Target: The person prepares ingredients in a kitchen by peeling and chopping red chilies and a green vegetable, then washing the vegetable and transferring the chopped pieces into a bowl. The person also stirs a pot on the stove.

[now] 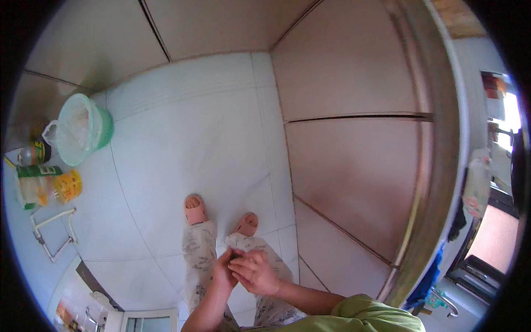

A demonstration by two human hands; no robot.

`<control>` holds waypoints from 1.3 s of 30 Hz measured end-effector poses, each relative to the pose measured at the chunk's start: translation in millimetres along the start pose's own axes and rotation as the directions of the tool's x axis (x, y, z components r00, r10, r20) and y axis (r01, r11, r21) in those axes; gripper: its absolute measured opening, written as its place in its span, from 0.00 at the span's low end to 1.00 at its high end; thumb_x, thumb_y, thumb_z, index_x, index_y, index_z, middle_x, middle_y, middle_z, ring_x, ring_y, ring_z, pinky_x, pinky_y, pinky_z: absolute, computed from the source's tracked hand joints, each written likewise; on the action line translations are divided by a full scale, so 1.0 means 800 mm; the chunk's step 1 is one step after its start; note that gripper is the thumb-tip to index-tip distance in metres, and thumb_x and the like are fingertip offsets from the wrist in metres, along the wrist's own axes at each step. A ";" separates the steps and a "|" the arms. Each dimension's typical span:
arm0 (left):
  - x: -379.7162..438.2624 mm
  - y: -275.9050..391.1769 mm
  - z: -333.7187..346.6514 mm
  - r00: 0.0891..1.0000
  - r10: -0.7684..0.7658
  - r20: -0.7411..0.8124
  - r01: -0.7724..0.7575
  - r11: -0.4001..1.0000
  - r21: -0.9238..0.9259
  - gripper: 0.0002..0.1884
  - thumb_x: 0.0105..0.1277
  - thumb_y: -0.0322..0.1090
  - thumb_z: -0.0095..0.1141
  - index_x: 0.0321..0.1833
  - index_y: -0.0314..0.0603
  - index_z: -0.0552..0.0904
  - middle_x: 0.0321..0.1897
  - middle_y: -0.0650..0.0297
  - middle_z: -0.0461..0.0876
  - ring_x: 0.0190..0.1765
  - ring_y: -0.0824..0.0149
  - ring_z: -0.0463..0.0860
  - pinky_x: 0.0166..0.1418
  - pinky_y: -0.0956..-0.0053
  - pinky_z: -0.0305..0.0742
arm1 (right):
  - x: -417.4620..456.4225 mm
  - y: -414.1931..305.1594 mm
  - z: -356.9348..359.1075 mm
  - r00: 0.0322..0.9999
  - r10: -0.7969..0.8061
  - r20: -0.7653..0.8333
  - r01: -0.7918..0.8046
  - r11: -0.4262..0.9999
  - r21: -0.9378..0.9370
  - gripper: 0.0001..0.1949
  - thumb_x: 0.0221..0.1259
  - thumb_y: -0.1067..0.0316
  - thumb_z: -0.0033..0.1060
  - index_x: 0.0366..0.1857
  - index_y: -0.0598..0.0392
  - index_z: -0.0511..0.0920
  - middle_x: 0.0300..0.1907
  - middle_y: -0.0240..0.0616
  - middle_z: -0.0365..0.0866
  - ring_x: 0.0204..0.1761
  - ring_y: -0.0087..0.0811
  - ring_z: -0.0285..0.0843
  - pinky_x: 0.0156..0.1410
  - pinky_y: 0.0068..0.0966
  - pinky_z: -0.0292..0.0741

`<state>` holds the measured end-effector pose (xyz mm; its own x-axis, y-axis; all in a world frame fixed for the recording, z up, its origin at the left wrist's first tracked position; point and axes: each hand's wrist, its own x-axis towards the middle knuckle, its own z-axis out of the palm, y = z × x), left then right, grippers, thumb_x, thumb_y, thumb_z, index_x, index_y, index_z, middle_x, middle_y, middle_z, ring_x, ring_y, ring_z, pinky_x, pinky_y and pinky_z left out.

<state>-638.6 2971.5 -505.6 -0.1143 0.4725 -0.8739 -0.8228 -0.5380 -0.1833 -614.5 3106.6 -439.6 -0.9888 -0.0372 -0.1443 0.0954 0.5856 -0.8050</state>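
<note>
My left hand (225, 269) is in front of my lower body, its fingers curled around a small dark object (235, 256). What the object is cannot be made out, since fingers cover most of it. My right hand (256, 272) comes in from the right, and its bent fingers lie against the object and the left fingers. Both hands are above my patterned trousers (200, 245), over a pale tiled floor (186, 137).
Left on the floor stand a green plastic basket (105, 126) lined with a clear bag, a dark bottle (38, 153), a green-and-clear package (35, 186) and a yellow tub (68, 186). A white tubular frame (54, 234) is nearby. Cabinet doors (352, 166) rise right, below a counter with a faucet (450, 303).
</note>
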 end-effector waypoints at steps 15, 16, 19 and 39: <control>-0.222 -0.045 0.114 0.966 -0.102 0.235 0.070 0.987 0.144 0.16 0.74 0.47 0.49 0.38 0.42 0.82 0.35 0.63 0.84 0.38 0.65 0.83 0.43 0.71 0.78 | -0.055 -0.213 -0.175 0.961 -0.275 -0.008 0.270 0.947 -0.173 0.11 0.46 0.69 0.62 0.36 0.57 0.79 0.49 0.39 0.81 0.51 0.41 0.75 0.52 0.36 0.73; -0.235 -0.045 0.128 0.967 -0.090 0.240 0.051 0.985 0.162 0.16 0.75 0.47 0.49 0.36 0.43 0.82 0.33 0.64 0.84 0.36 0.65 0.83 0.42 0.70 0.77 | -0.055 -0.223 -0.188 0.961 -0.275 -0.034 0.268 0.952 -0.147 0.11 0.46 0.69 0.62 0.36 0.57 0.79 0.48 0.39 0.81 0.49 0.41 0.75 0.50 0.36 0.73; -0.269 -0.044 0.164 0.966 -0.052 0.253 -0.001 0.979 0.206 0.16 0.74 0.47 0.49 0.34 0.44 0.81 0.30 0.66 0.83 0.35 0.66 0.82 0.39 0.70 0.76 | -0.055 -0.254 -0.230 0.959 -0.241 -0.147 0.226 0.968 -0.111 0.09 0.48 0.73 0.65 0.35 0.57 0.80 0.39 0.39 0.81 0.40 0.41 0.76 0.44 0.34 0.74; -0.403 0.072 0.301 0.897 -0.146 0.416 -0.030 0.922 0.387 0.21 0.76 0.47 0.47 0.26 0.41 0.78 0.22 0.62 0.73 0.26 0.66 0.69 0.30 0.73 0.64 | -0.093 -0.234 -0.456 0.335 0.855 -0.396 0.049 0.404 0.913 0.22 0.73 0.57 0.54 0.63 0.55 0.65 0.44 0.45 0.79 0.31 0.31 0.82 0.35 0.31 0.84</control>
<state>-782.9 2956.1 -126.1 -0.2142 0.7932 -0.5701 -0.9703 -0.2397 0.0311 -600.9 3295.0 -68.1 -0.2946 0.8091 -0.5085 0.0951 -0.5047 -0.8581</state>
